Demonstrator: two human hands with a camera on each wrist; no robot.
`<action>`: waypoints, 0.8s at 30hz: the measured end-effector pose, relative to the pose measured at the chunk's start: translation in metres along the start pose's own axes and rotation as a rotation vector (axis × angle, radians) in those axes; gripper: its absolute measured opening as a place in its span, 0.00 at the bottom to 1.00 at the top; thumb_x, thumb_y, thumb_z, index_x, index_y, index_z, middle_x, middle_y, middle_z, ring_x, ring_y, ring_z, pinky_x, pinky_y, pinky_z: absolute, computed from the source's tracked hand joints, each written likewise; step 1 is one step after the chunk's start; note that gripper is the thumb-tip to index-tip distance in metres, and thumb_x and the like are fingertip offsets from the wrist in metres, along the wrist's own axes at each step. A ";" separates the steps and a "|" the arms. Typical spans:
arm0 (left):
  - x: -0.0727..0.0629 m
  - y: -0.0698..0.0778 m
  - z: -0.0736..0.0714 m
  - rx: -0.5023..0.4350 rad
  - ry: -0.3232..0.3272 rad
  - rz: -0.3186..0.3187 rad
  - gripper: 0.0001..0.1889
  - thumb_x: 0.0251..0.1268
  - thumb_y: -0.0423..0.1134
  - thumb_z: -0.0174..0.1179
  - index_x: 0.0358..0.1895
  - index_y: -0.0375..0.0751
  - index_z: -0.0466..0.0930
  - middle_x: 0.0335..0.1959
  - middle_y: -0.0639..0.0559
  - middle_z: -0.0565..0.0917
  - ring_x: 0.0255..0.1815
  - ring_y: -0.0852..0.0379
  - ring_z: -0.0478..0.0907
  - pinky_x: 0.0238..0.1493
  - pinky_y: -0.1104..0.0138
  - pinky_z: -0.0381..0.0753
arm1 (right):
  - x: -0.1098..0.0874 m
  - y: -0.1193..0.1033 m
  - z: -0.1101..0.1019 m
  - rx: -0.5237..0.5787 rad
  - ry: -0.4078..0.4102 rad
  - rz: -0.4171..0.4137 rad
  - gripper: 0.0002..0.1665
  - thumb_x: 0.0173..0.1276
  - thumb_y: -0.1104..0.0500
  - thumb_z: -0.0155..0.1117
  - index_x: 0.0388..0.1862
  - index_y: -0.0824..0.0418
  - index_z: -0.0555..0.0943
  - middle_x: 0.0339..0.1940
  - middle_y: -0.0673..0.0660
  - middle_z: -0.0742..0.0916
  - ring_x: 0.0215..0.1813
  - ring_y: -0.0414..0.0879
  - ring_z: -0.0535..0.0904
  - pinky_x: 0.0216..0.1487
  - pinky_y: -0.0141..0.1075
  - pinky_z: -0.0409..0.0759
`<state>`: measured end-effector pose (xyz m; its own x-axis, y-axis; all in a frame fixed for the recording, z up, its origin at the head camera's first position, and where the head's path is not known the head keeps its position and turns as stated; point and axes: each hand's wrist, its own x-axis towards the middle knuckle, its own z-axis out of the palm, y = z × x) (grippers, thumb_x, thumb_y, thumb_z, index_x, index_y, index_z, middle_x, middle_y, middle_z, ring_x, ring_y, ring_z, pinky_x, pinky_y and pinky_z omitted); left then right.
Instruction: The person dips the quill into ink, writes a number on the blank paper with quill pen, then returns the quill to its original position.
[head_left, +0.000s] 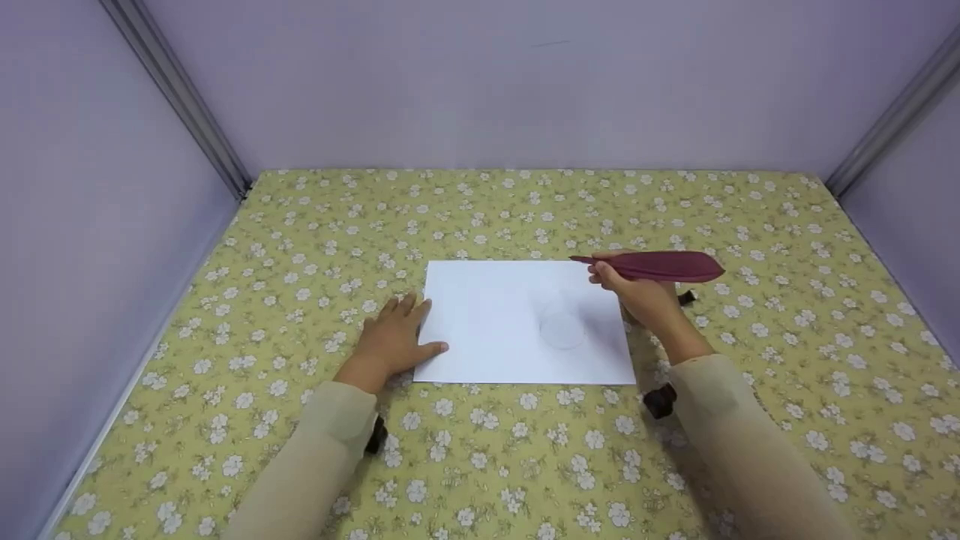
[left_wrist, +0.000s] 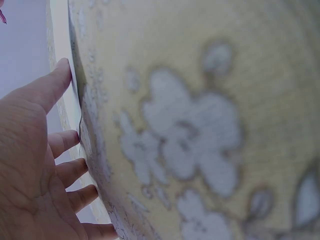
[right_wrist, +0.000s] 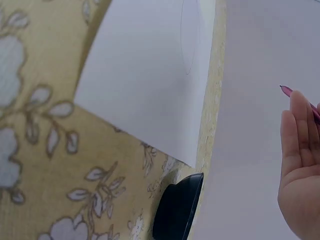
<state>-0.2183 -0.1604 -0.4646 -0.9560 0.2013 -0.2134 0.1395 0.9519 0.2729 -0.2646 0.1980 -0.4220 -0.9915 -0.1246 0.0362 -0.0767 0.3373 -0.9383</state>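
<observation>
A white sheet of paper [head_left: 487, 322] lies on the table, with a thin circle [head_left: 562, 348] drawn on its right half. At the left edge of the sheet rests my left hand [head_left: 394, 337], fingers spread, its thumb on the paper. My right hand [head_left: 637, 289] pinches a dark red feather-shaped pen [head_left: 667, 266] between thumb and fingers above the paper's upper right corner. The pen's tip [right_wrist: 286, 90] points left, raised off the sheet in the right wrist view. That view shows the right palm [right_wrist: 302, 195] at its right side.
A glossy black object [right_wrist: 177, 207] sits beside the paper's right side, mostly behind my right wrist in the head view. Yellow floral cloth [head_left: 480, 465] covers the table. Pale walls [head_left: 480, 97] enclose the back and sides.
</observation>
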 end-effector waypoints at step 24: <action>-0.001 0.002 -0.002 -0.020 -0.028 -0.003 0.44 0.64 0.65 0.52 0.76 0.45 0.49 0.76 0.43 0.46 0.75 0.38 0.40 0.66 0.37 0.45 | -0.001 0.027 -0.039 0.136 0.247 -0.006 0.23 0.69 0.50 0.61 0.56 0.64 0.80 0.40 0.55 0.88 0.43 0.42 0.83 0.46 0.29 0.79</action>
<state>-0.2173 -0.1596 -0.4619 -0.9487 0.2051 -0.2405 0.1310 0.9477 0.2911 -0.2695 0.2435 -0.4343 -0.9879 0.1108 0.1088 -0.0841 0.2072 -0.9747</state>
